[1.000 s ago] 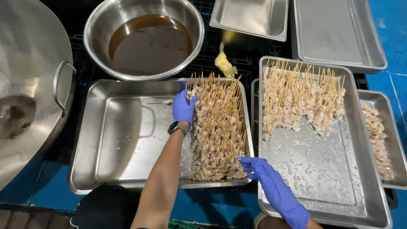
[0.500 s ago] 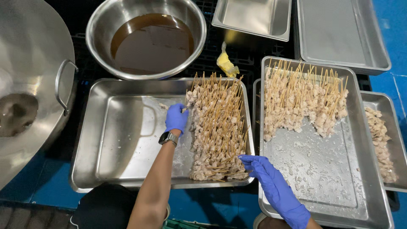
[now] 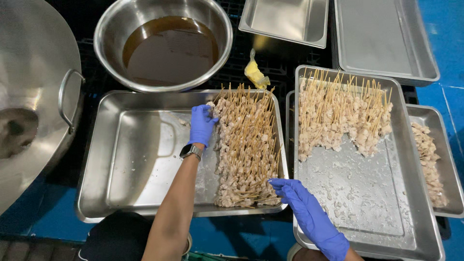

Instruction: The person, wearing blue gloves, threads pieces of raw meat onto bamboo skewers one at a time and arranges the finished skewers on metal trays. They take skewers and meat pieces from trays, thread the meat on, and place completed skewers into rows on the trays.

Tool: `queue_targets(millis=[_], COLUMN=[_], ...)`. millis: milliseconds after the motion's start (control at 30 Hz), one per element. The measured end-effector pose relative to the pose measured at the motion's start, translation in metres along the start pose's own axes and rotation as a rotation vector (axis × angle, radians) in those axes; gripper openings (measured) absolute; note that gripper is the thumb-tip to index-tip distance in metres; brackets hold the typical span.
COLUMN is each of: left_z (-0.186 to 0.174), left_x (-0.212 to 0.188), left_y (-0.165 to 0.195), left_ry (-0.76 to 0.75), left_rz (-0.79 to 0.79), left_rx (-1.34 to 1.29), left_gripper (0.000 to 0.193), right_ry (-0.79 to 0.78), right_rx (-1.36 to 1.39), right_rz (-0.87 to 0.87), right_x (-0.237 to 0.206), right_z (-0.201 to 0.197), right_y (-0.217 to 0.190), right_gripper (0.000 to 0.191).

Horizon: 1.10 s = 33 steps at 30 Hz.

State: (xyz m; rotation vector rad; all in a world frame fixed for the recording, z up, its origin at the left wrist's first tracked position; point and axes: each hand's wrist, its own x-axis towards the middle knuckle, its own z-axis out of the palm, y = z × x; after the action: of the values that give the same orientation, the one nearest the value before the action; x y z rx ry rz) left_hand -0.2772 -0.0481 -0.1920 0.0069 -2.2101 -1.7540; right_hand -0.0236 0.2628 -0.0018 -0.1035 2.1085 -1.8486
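My left hand (image 3: 202, 124), in a blue glove with a watch on the wrist, presses against the left side of a pile of raw meat skewers (image 3: 246, 145) lying in a steel tray (image 3: 140, 159). Fingers of my right hand (image 3: 302, 205), also blue-gloved, rest at the pile's lower right corner, near the tray's rim. Neither hand grips a skewer. A second batch of skewers (image 3: 340, 113) lies at the far end of the steel tray (image 3: 367, 203) to the right.
A steel bowl of brown liquid (image 3: 164, 43) stands behind the left tray. A large steel pot lid (image 3: 29, 96) is at the left. Empty steel trays (image 3: 382, 38) sit at the back right. A yellow scrap (image 3: 254, 73) lies between the trays. Another tray of meat (image 3: 432, 159) is far right.
My left hand has slid from the top of the skewer pile down along its left side. My right hand has stayed at the lower right corner.
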Motion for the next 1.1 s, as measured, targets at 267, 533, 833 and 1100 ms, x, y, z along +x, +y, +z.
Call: queue_targets(millis=[267,533,833,1100], left_z=[-0.011,-0.007,-0.022,-0.020], left_x=[-0.001,0.017,0.031,0.026], left_y=[-0.001,0.002,0.017,0.021], left_ry=[-0.003,-0.168,-0.298,-0.227], left_rz=[0.131,-0.027,-0.132,-0.053], left_rx=[0.404,0.228,0.197,0.350], left_gripper=[0.072,0.062,0.050,0.050], right_ry=[-0.001,-0.021,0.014,-0.003], right_rx=[-0.007,0.002,-0.013,-0.014], right_rz=[0.035,0.008,0.090,0.038], right_x=[0.005,0.009,0.013,0.008], right_z=[0.001,0.002,0.001,0.001], right_y=[0.002,0.006,0.019,0.016], right_gripper=[0.044,0.045,0.045,0.045])
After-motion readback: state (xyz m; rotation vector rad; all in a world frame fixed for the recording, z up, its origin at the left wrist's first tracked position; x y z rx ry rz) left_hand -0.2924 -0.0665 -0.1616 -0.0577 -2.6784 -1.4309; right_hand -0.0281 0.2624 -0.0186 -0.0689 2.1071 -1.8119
